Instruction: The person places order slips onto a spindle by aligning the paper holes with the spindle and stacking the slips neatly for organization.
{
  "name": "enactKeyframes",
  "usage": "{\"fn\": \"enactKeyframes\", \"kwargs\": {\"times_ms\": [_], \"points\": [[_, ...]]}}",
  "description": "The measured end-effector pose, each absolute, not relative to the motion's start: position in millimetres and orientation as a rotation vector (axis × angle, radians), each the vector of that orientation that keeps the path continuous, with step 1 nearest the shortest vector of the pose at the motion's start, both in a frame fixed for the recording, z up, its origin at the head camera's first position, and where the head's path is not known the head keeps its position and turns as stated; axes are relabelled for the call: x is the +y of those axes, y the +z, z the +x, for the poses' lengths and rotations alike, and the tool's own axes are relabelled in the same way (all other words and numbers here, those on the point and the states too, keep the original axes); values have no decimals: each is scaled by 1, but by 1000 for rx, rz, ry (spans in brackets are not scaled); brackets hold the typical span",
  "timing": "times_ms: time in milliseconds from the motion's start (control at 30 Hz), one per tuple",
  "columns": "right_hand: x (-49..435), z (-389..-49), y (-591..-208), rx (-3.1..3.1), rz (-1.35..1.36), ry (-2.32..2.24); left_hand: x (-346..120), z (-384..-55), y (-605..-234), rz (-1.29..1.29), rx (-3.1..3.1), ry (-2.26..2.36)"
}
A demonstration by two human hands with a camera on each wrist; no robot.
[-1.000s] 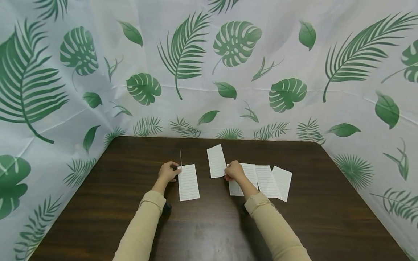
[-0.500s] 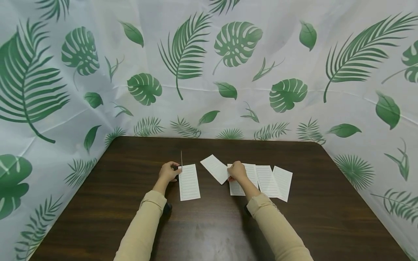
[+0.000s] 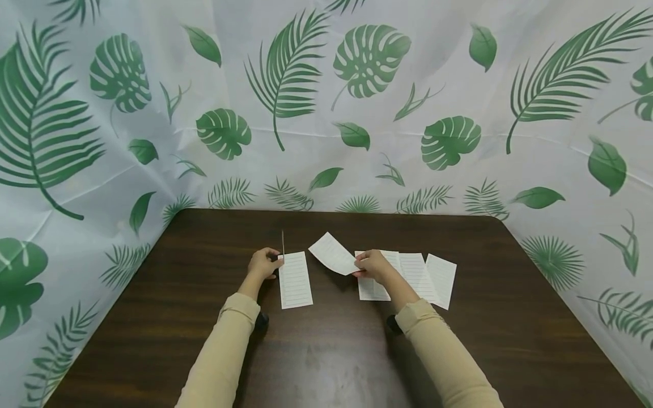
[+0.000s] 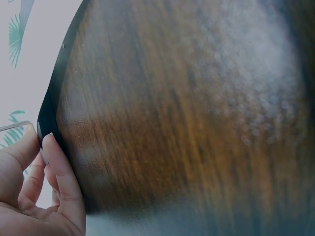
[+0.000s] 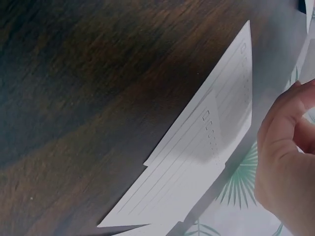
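Note:
My left hand (image 3: 263, 263) pinches the upper left corner of a white lined paper (image 3: 295, 280) between thumb and fingers. A thin brownish strip (image 3: 283, 241) stands up from that corner; in the left wrist view a thin grey strip (image 4: 15, 126) reaches out past the thumb. My right hand (image 3: 374, 265) grips the corner of a loose lined sheet (image 3: 333, 254), which slants up to the left and casts a shadow on the table. Under and beside the right hand lie several overlapping lined sheets (image 3: 415, 275). The right wrist view shows those lined sheets (image 5: 197, 132) with small printed boxes, beside the curled right hand (image 5: 290, 142).
The dark wooden table (image 3: 326, 351) stretches around both hands. Behind it and at both sides hangs a white curtain (image 3: 306, 73) with green leaf prints. Black wrist bands (image 3: 262, 322) show below both hands.
The loose sheet in my right hand has swung from nearly upright to a leftward slant, and its far corner is now raised. The right hand has shifted slightly right. The left hand keeps its place.

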State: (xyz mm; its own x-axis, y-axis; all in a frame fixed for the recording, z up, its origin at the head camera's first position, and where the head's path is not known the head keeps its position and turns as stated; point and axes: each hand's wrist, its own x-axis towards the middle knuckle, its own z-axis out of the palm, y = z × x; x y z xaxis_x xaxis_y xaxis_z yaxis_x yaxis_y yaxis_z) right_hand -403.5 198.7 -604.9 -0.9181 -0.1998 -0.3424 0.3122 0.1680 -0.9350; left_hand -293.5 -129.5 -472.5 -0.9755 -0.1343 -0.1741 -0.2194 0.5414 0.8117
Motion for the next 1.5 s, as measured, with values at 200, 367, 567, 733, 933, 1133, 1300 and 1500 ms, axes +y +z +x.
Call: {"fn": "enactKeyframes", "kwargs": {"times_ms": [200, 367, 567, 733, 933, 1133, 1300, 1500], "points": [[204, -401, -602, 1977, 112, -1804, -129, -294, -473, -305, 2683, 1425], [203, -392, -596, 1941, 179, -1816, -129, -294, -472, -304, 2668, 1420], [189, -348, -538, 1969, 126, -1767, -127, -297, -467, -321, 2651, 1409], [162, -285, -455, 2067, 195, -1691, -126, -298, -466, -346, 2622, 1393], [147, -257, -416, 2062, 146, -1699, -127, -297, -465, -383, 2584, 1416], [141, -266, -427, 2069, 134, -1735, -132, -297, -460, -380, 2512, 1470], [134, -269, -431, 2045, 112, -1765, -140, -297, -459, -408, 2473, 1491], [129, -267, -430, 2031, 135, -1776, -145, -299, -458, -445, 2525, 1426]]}}
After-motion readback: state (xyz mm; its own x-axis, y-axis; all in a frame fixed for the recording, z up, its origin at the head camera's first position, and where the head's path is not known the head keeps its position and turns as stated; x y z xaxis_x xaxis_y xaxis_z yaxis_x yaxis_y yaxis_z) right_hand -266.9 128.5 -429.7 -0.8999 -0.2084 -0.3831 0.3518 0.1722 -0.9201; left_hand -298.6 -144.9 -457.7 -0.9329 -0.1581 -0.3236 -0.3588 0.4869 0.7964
